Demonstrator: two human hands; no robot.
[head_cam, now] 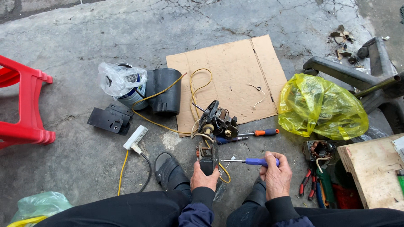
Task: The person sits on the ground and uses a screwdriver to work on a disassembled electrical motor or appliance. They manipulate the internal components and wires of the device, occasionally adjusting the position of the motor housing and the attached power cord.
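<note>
On concrete, left hand (203, 178) grips motor (212, 134); right hand (275, 174) holds screwdriver (252, 161).

Cracked concrete floor (75, 50): cardboard sheet (235, 71), yellow bag (320, 107), red stool (25, 105), orange-handled screwdriver (259, 133), black bracket (110, 119).

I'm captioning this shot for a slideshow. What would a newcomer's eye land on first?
Probably the hands at bottom centre: the left hand grips a stripped electric motor assembly with loose wires, while the right hand holds a blue-handled screwdriver pointed at it. Then the bright colours: a yellow plastic bag at right and a red stool at the left edge.
</note>
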